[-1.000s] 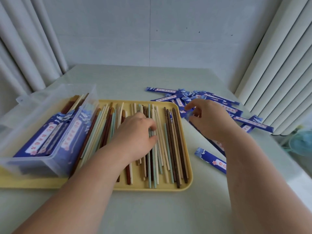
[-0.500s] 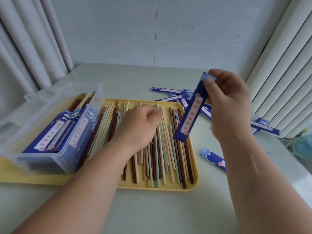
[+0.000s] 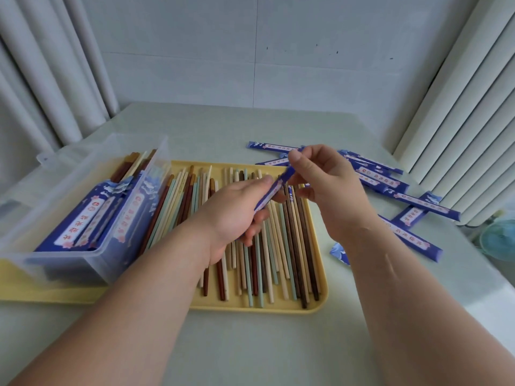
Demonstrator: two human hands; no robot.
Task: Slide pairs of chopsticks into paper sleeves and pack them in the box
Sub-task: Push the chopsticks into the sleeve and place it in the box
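Tray (image 3: 250,309): pale yellow. Loose chopsticks (image 3: 295,246): cream, mint, red-brown, dark brown. Paper sleeves (image 3: 423,203): deep blue, white label strip, pink flower marks, pale wave print. Box (image 3: 83,168): clear plastic. Table (image 3: 250,352): pale grey-green.

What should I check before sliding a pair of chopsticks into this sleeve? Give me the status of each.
1. Sleeve held: ok; right hand pinches its top, left hand grips lower down.
2. Sleeve mouth open: cannot tell.
3. Pair already in hand: cannot tell; fingers hide it.
4. Loose chopsticks on the tray: ok, plenty.
5. Box open: ok, filled sleeves inside.
6. Spare sleeves on the table: ok.
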